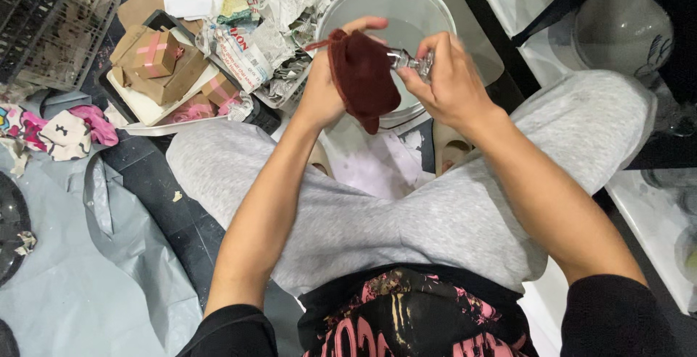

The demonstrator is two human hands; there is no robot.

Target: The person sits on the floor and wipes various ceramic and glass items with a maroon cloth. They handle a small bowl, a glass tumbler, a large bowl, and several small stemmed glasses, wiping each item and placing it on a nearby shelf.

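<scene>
My left hand (323,88) grips a dark red cloth (363,77) and presses it against a small clear glass piece (410,59). My right hand (450,81) pinches the other end of that glass piece. Both hands are raised over a white bucket (435,8) with water in it, which stands between my knees. Much of the glass piece is hidden by the cloth and my fingers.
Crumpled newspaper (268,15) lies left of the bucket. A tray with small brown cardboard boxes (156,55) is farther left, beside a black crate (43,15). Grey plastic sheeting (65,284) covers the floor at left. A glass bowl (624,30) rests on a white surface at right.
</scene>
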